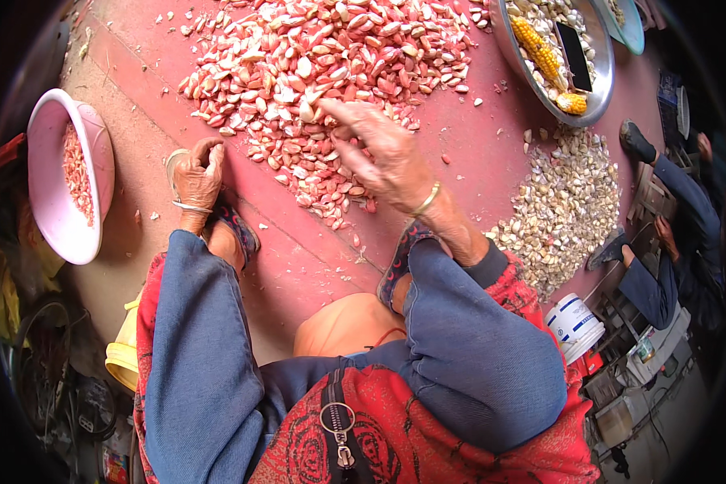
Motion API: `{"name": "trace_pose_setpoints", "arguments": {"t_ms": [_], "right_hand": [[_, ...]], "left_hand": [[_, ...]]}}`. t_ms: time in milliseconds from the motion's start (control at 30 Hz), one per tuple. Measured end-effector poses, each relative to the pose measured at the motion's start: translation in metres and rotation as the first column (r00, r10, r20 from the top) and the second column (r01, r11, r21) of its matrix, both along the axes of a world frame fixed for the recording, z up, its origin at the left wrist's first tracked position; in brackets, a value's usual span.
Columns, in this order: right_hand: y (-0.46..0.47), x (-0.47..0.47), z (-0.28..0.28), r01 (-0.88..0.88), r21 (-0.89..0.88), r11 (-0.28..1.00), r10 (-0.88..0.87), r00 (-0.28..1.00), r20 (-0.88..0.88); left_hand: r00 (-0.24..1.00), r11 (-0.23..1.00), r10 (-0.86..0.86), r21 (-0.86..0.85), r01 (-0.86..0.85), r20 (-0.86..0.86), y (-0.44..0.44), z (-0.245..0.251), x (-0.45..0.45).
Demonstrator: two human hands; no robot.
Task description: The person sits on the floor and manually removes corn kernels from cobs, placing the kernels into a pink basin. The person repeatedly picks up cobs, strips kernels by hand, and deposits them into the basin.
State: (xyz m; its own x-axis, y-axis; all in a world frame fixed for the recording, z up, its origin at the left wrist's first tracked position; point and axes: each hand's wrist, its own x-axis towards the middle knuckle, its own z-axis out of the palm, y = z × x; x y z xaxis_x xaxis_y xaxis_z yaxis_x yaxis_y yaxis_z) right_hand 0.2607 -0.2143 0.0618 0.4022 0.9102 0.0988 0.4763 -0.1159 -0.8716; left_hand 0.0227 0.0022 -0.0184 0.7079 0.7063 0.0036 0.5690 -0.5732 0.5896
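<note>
A large heap of pink-skinned garlic cloves [339, 54] lies on the red floor before me. My right hand [384, 148] hovers over the heap's near part, its fingers spread and slightly bent. A pale clove [307, 111] lies by its index fingertip; I cannot tell whether they touch. At the heap's left side, my left hand [198, 172] rests by my left knee with thumb and fingers curled together. Something pale and flat [175, 164] shows at its outer edge, too unclear to name. Whether this hand grips it cannot be made out.
On the left, a tilted pink plastic basin [39, 157] holds pink cloves. At upper right, a steel basin [604, 78] contains pale cloves, corn cobs [535, 51] and a phone [573, 57]. Pale cloves [562, 206] form another heap below it. A seated person [693, 199] and a white bucket [575, 327] are at right.
</note>
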Motion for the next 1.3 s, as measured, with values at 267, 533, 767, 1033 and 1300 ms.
{"name": "trace_pose_setpoints", "arguments": {"t_ms": [267, 533, 767, 1033, 1300], "right_hand": [[-0.067, 0.064, -0.053, 0.454, -0.375, 0.808, -0.464, 0.883, 0.069], [-0.055, 0.073, -0.088, 0.411, -0.301, 0.860, -0.349, 0.906, 0.239], [-0.067, 0.067, -0.082, 0.459, -0.399, 0.794, -0.490, 0.871, 0.026], [-0.073, 0.043, -0.052, 0.283, -0.427, 0.859, -0.445, 0.001, -0.896], [-0.065, 0.020, -0.038, 0.152, -0.213, 0.965, -0.159, -0.307, -0.938]], "left_hand": [[1.000, 1.000, -0.007, -0.004, 0.007, 0.002, 0.001, 0.000, 0.000], [1.000, 1.000, -0.020, -0.005, 0.020, -0.024, 0.002, 0.002, 0.001], [0.999, 1.000, -0.005, -0.002, 0.005, -0.035, 0.001, 0.004, 0.002], [0.999, 0.996, 0.029, -0.079, -0.032, -0.029, 0.002, -0.003, -0.004], [0.986, 0.823, 0.085, -0.568, 0.012, 0.144, -0.004, 0.040, 0.024]]}}
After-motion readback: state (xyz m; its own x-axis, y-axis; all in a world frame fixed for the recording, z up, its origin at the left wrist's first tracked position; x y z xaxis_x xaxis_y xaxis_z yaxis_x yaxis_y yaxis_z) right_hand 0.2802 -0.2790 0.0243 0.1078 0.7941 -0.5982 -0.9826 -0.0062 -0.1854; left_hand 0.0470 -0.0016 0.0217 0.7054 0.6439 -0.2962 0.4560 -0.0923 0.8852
